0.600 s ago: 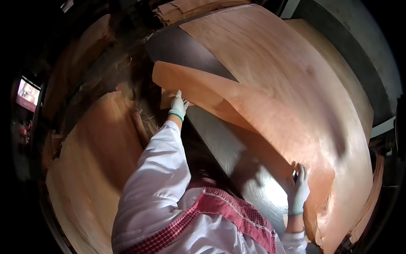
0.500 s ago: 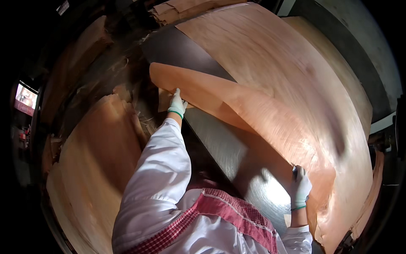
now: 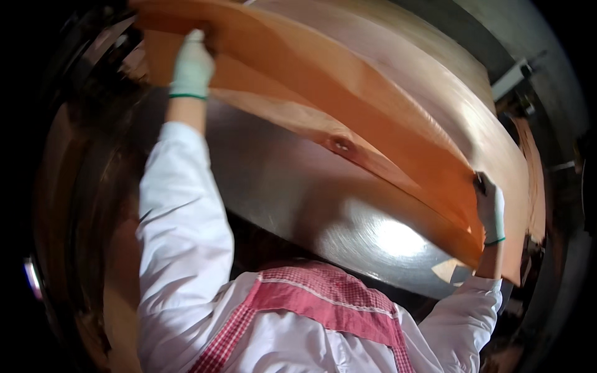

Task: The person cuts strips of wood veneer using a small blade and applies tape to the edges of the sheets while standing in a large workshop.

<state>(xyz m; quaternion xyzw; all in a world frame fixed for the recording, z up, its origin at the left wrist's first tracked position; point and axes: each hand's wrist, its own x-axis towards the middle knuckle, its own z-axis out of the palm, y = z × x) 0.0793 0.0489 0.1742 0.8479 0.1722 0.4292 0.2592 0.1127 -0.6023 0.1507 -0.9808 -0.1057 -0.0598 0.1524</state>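
At the left, high up, we saw the left hand (image 3: 191, 65) in a pale glove with a green band at the wrist. Its fingers were curled together around the top edge of a big thin sheet of orange-brown wood (image 3: 348, 118). The white sleeve (image 3: 180, 230) of that arm reached up from below.

Across the middle, we saw the wood sheet lifted off the shiny metal table (image 3: 298, 186). The sheet bent and sagged between the two hands. A dark knot (image 3: 341, 146) showed on a fold of it, near the middle. More thin wood lay behind it, paler and wider (image 3: 435, 81), and it curved away to the top right. A bright spot of light shone on the bare metal under the sheet.

Low in the middle, we saw a red and white checked apron strap (image 3: 323, 298) over the white coat.

At the right, we saw the right hand (image 3: 490, 208) in the same kind of glove. Its fingers were pinched on the right edge of the sheet, just above the table's rim. A grey wall (image 3: 497, 31) stood at the top right.
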